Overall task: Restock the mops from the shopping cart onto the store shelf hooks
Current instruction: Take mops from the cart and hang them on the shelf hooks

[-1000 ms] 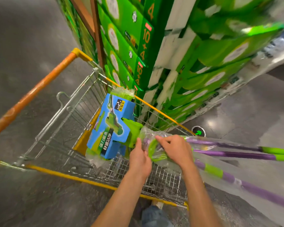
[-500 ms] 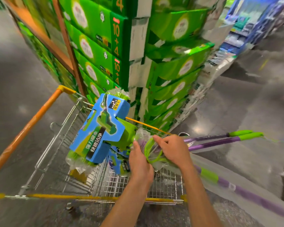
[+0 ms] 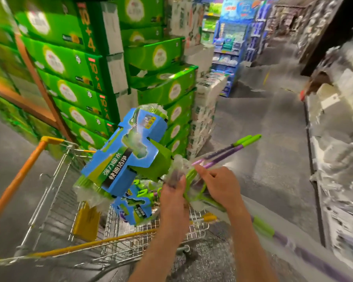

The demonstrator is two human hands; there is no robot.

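Observation:
A mop [image 3: 126,155] with a blue and green cardboard sleeve on its head is raised above the wire shopping cart [image 3: 55,200]. My left hand [image 3: 172,192] grips its plastic-wrapped neck just below the head. My right hand [image 3: 218,186] holds the green lever part and wrap beside it. Its purple handle with green tips [image 3: 232,149] points away to the right. A second packaged mop head [image 3: 134,206] lies in the cart, and its purple and green handle [image 3: 277,237] sticks out over the cart's right end.
Stacked green cartons [image 3: 73,64] tower just beyond the cart on the left. The cart's orange handle bar [image 3: 14,186] runs along the left. A shelf unit [image 3: 338,159], blurred, lines the right side. The grey aisle floor [image 3: 273,129] runs ahead to blue displays [image 3: 230,47].
Both hands have lifted the mop higher out of the cart. My view has swung up and right, showing the aisle and the right-hand shelving.

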